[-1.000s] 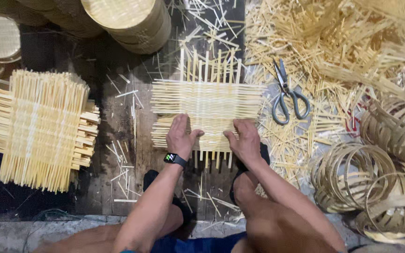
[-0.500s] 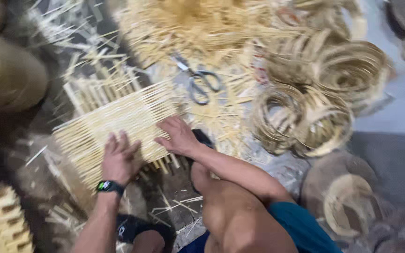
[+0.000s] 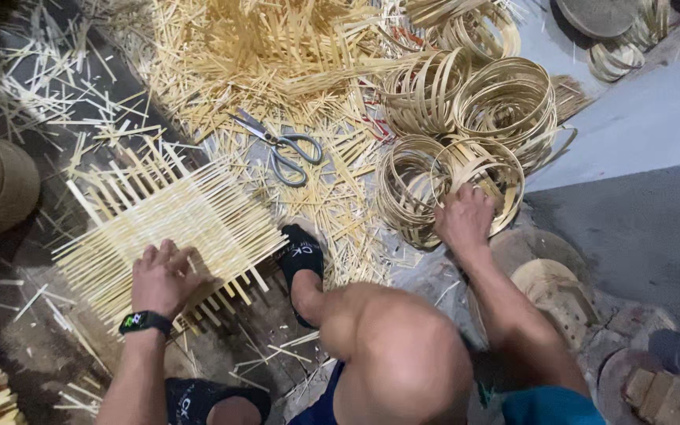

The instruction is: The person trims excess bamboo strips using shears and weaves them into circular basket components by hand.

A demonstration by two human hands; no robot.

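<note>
bamboo mat [image 3: 168, 216] flat on floor, strips running diagonal | left hand [image 3: 163, 277] spread flat on its near edge | right hand [image 3: 463, 219] way off to the right, fingers curled gripping a bamboo hoop [image 3: 466, 182] | scissors [image 3: 281, 147] between, untouched

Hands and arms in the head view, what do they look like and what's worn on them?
Both arms are bare, with no sleeves or gloves. The left hand has a black smartwatch with a lit, coloured face strapped at the wrist. The right hand wears nothing visible: no watch, no rings to be seen.
</note>
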